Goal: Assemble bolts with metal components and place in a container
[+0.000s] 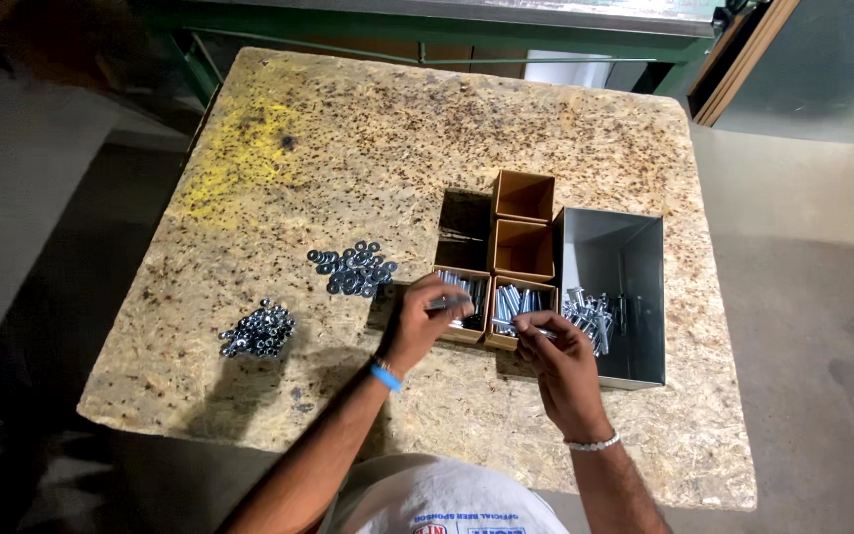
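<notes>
- Head view, looking down on a chipboard table [585, 158] with small cardboard boxes and a grey metal bin [635, 257].
- Left hand [419, 321] closed around a bolt [450, 303], thumb and fingers pinching it near one end; shank pointing right over the near-left box [464, 307].
- Right hand [555, 351] also pinched shut on a second bolt [526, 328], held low over the front edge of the next box [518, 311]; grip partly hidden by the fingers.
- Bolts: bright steel, stiff, smooth; probably heavy for their size and a little slick, so likely to roll if dropped flat.
- Best taken by the shank or just under the head, between thumb and two fingers; no risk of crushing.
- More bolts standing or leaning in both near boxes, right under the hands.
- Loose heap of bolts [590, 314] in the near-left corner of the bin, just beside the right hand.
- Two far boxes [524, 222] look empty; a dark open box [465, 227] lies left of them, contents not clear.
- Washers [353, 267] piled on the table, left of the boxes, near the left hand but apart from it.
- Nuts [259, 331] in a second pile further left, well apart from both hands.
- Blue band on the left wrist, pale beaded one on the right.
</notes>
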